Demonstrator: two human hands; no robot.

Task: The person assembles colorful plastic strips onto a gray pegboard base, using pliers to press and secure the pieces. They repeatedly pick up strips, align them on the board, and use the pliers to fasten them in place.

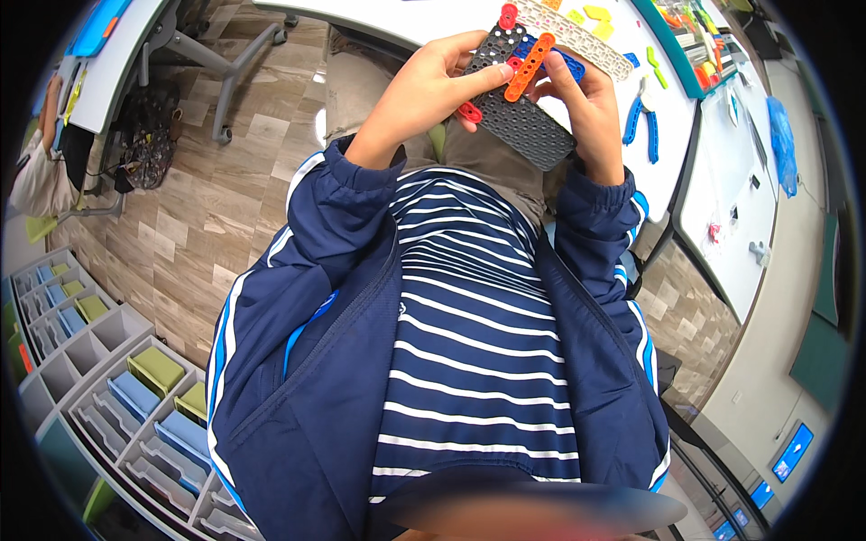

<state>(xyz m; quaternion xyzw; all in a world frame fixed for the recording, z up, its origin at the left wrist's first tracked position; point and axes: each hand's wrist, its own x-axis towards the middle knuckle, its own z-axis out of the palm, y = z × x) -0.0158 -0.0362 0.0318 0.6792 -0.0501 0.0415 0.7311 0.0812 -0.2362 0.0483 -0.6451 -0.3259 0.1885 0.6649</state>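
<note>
Both hands hold a black perforated building plate [532, 133] above my lap, at the table's near edge. My left hand [431, 88] grips its left side, the thumb pressed near an orange perforated beam [530, 68] lying slantwise over the plate. My right hand [588, 106] closes round the right side, its thumb beside the orange beam and a blue perforated piece [567, 66]. One red connector piece [508, 15] sits at the far end, and another red piece [470, 113] sticks out below my left fingers. What the fingers behind the plate touch is hidden.
On the white table [672, 149] lie a long white perforated strip [595, 56], blue-handled pliers [640, 122], green pieces [656, 68] and yellow pieces [597, 13]. A teal-edged parts tray [669, 50] stands at the far right. Storage trays [135, 397] fill the lower left. Another person's arm [51, 104] shows far left.
</note>
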